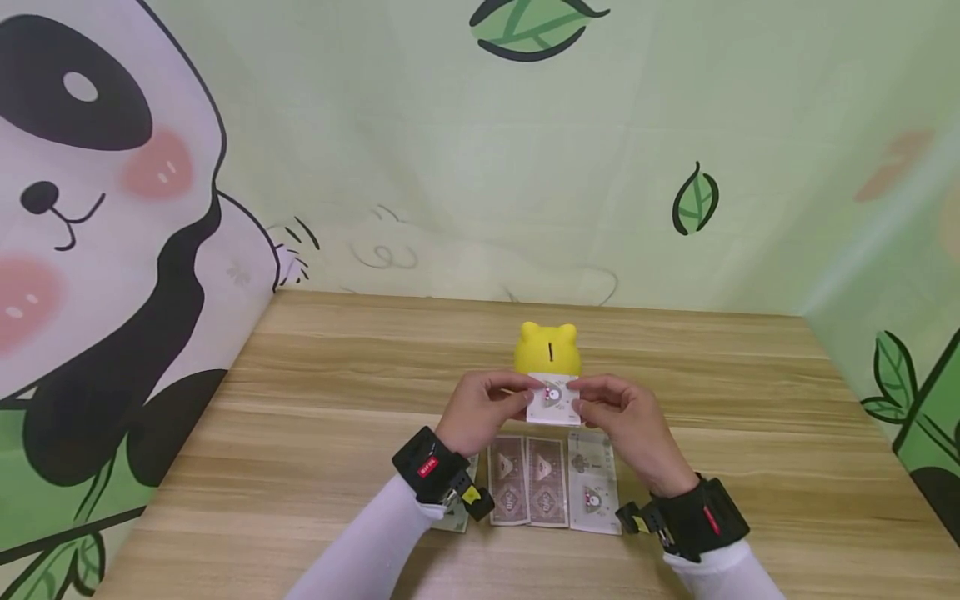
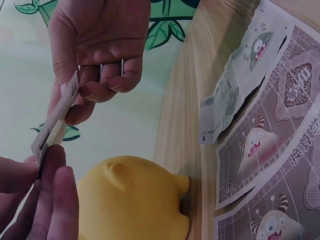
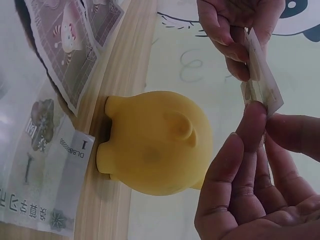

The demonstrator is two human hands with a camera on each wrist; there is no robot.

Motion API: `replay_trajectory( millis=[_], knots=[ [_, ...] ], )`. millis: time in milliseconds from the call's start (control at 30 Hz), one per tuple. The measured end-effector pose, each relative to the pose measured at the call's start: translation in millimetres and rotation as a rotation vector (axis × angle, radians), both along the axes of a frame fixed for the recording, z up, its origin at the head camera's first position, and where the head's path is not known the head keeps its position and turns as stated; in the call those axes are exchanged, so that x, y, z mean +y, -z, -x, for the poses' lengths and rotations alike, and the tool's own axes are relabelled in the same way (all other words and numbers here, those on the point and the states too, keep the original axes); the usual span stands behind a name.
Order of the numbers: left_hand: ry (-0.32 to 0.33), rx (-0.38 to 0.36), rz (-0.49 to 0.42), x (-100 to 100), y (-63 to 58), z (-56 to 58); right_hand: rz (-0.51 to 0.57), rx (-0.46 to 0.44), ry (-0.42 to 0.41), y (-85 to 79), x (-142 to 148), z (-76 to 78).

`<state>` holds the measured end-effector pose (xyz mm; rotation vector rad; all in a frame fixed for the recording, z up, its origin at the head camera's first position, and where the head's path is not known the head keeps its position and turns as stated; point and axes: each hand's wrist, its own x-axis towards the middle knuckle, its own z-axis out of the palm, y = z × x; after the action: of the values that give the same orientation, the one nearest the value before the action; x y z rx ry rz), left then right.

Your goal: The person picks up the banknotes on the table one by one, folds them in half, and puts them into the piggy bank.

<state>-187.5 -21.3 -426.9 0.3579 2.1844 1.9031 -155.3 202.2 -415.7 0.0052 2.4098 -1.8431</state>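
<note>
A play-money note (image 1: 553,400), pale with a small cartoon figure, looks folded into a small piece. My left hand (image 1: 480,408) pinches its left edge between thumb and fingers. On the opposite edge my right hand (image 1: 630,421) pinches it the same way. Seen edge-on in the right wrist view, the folded note (image 3: 262,82) shows more than one layer. A yellow animal-shaped coin bank (image 1: 534,357) stands just behind the note, its dark slot on top. The bank's lower front is hidden in the head view.
Below the hands lie two brownish-purple play notes (image 1: 508,479), side by side. A pale note (image 1: 592,508) lies to their right. Another pale note (image 1: 457,521) is partly hidden under the left wrist. The wooden table (image 1: 360,358) meets a printed wall cloth (image 1: 420,150).
</note>
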Motion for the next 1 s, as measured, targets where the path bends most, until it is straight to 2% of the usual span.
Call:
replay_trajectory(
  millis=[367, 767, 1000],
  knots=[
    [0.005, -0.008, 0.021, -1.2, 0.4, -0.9, 0.007, -0.009, 0.007, -1.4, 0.2, 0.2],
    [0.014, 0.008, -0.080, -0.7, 2.1, 2.1, 0.018, -0.020, 0.023, -3.2, 0.8, 1.3],
    [0.002, -0.024, -0.056, 0.8, 2.7, 2.2, 0.038, -0.008, 0.051, -1.4, -0.6, 1.0]
  ],
)
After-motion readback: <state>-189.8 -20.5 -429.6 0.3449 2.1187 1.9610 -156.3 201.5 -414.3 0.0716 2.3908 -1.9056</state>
